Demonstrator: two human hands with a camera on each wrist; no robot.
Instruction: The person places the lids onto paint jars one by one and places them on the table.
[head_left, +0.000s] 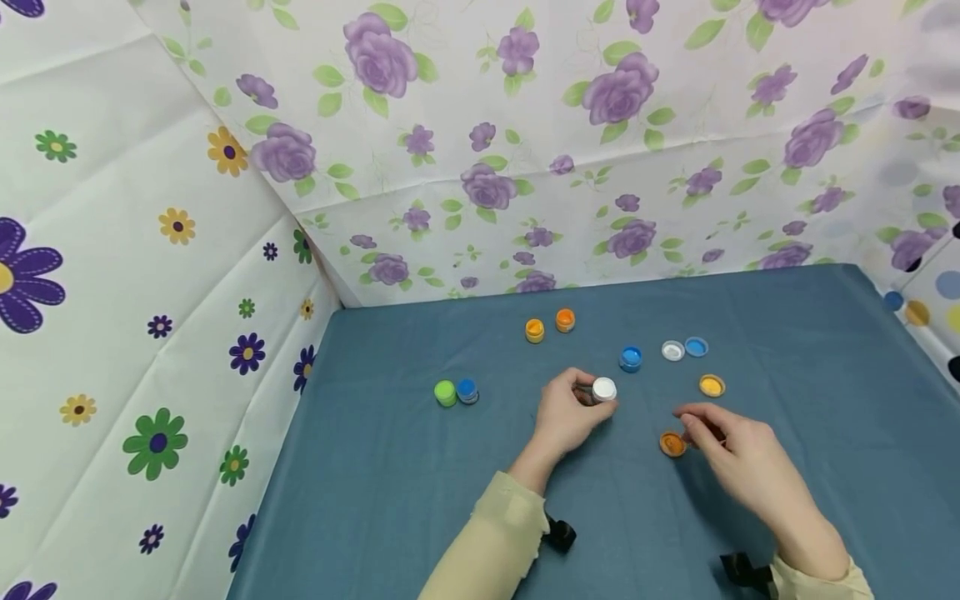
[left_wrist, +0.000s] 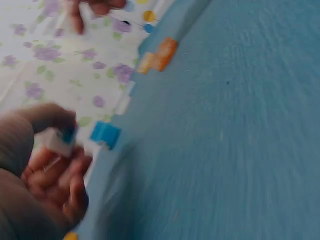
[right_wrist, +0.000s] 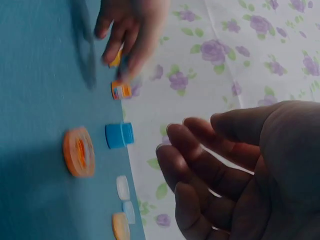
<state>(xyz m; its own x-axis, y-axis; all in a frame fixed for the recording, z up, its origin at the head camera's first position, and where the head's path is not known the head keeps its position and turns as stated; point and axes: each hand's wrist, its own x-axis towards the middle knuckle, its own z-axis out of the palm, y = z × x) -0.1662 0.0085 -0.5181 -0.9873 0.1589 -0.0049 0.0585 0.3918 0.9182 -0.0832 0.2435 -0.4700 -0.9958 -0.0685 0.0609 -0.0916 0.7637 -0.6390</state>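
Observation:
My left hand [head_left: 567, 412] pinches a small white paint pot [head_left: 603, 389] between thumb and fingers, a little above the cloth. In the left wrist view the same pot [left_wrist: 61, 142] is blurred. My right hand [head_left: 750, 457] hovers near an orange lid [head_left: 672, 444] on the cloth. Its fingers [right_wrist: 172, 162] are loosely bent, with nothing between them in the right wrist view. Beyond the hands lie a white lid [head_left: 672, 351], a blue lid [head_left: 697, 347] and a yellow lid [head_left: 712, 385]. A blue pot [head_left: 631, 359] without its lid stands just past the white pot.
At the back stand a yellow pot [head_left: 534, 331] and an orange pot [head_left: 565, 320]. A green-topped pot [head_left: 446, 393] and a blue-topped pot [head_left: 467, 391] stand side by side at left. Blue cloth [head_left: 360, 467] covers the table; flowered sheets [head_left: 487, 150] hang behind and at the left.

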